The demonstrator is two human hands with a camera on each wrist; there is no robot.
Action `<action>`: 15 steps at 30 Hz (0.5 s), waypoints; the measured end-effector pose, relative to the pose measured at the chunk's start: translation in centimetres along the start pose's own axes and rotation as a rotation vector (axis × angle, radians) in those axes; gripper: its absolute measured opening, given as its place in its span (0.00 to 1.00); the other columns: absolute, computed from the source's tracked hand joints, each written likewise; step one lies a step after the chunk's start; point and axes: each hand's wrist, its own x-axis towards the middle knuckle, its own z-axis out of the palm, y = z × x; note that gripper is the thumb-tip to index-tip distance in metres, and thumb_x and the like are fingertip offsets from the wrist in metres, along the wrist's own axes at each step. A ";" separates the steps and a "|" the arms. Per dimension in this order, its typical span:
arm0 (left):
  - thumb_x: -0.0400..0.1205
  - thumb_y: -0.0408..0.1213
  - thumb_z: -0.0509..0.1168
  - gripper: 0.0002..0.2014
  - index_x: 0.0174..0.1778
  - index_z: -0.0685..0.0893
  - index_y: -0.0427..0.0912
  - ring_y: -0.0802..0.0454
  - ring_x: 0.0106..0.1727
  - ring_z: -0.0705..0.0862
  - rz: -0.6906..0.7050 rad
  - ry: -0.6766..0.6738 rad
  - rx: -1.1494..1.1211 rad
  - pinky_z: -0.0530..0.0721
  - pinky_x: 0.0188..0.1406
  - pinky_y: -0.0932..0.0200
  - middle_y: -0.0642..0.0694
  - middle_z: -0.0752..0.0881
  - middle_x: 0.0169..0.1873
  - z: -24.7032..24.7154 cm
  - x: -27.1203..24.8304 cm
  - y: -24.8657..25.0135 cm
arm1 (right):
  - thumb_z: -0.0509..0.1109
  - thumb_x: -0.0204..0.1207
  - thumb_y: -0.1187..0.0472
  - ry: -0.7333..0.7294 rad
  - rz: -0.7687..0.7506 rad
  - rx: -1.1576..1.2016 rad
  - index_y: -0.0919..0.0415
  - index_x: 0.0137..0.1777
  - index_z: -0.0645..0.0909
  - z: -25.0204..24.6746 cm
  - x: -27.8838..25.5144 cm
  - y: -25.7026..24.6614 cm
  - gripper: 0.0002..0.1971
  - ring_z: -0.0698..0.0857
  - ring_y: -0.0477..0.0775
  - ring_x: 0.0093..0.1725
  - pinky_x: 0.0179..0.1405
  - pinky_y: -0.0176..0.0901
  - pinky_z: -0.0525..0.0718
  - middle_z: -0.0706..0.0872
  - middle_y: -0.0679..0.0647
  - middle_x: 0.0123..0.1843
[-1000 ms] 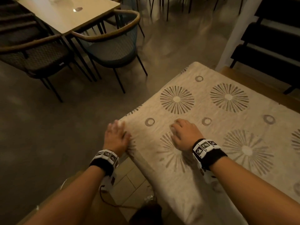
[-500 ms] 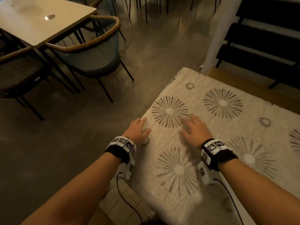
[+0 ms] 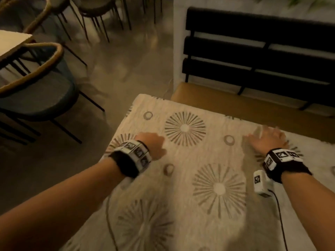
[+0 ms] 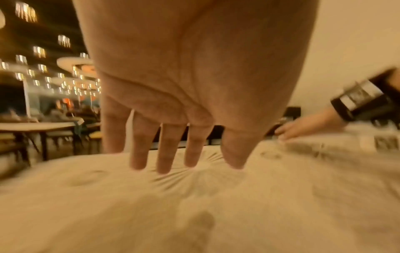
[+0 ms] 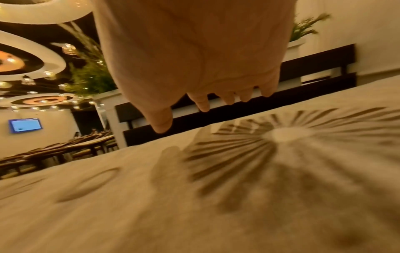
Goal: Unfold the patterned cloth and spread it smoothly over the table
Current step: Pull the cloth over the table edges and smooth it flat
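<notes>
The scene is viewed from the head camera, high above and angled forward and down, so both forearms, the patterned cloth [image 3: 190,160] and the floor beyond are taken in. The left wrist view is set low and close under the left hand [image 4: 194,71], facing along its fingers [image 4: 166,150] across the cloth; the right hand [image 4: 303,126] is also caught there. The right wrist view skims just above the cloth under the right hand's palm, facing the dark bench back [image 5: 314,68]. The cloth is shared by all three.

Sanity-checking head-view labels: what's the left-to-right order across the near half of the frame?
Blue-seated chair → left hand on the patterned cloth → sunburst motif → small ring motif → right hand.
</notes>
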 end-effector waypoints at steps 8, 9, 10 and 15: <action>0.83 0.65 0.45 0.33 0.83 0.45 0.62 0.38 0.85 0.42 0.206 0.063 -0.191 0.47 0.81 0.32 0.45 0.43 0.86 -5.6 15.0 16.2 | 0.52 0.74 0.26 -0.196 -0.140 -0.127 0.36 0.83 0.41 -0.2 3.3 7.2 0.41 0.43 0.62 0.85 0.81 0.69 0.51 0.37 0.49 0.87; 0.82 0.68 0.44 0.34 0.83 0.43 0.63 0.37 0.85 0.41 0.193 0.012 -0.165 0.46 0.80 0.29 0.46 0.42 0.86 -5.3 16.2 16.4 | 0.53 0.73 0.26 -0.210 -0.136 -0.135 0.35 0.83 0.41 -0.2 3.4 7.3 0.41 0.44 0.62 0.85 0.81 0.69 0.51 0.37 0.48 0.87; 0.80 0.70 0.42 0.35 0.82 0.42 0.64 0.37 0.85 0.41 0.180 -0.025 -0.139 0.47 0.80 0.27 0.46 0.43 0.86 -5.0 17.1 16.1 | 0.54 0.73 0.25 -0.212 -0.136 -0.138 0.35 0.83 0.41 -0.2 3.7 7.2 0.42 0.44 0.63 0.85 0.80 0.69 0.53 0.38 0.48 0.87; 0.82 0.67 0.44 0.34 0.83 0.52 0.57 0.38 0.84 0.53 0.021 -0.029 -0.134 0.54 0.79 0.33 0.41 0.54 0.84 -5.0 19.3 10.2 | 0.64 0.70 0.30 -0.235 -0.116 -0.153 0.35 0.82 0.41 -0.8 5.4 6.1 0.46 0.48 0.70 0.82 0.80 0.66 0.59 0.41 0.52 0.86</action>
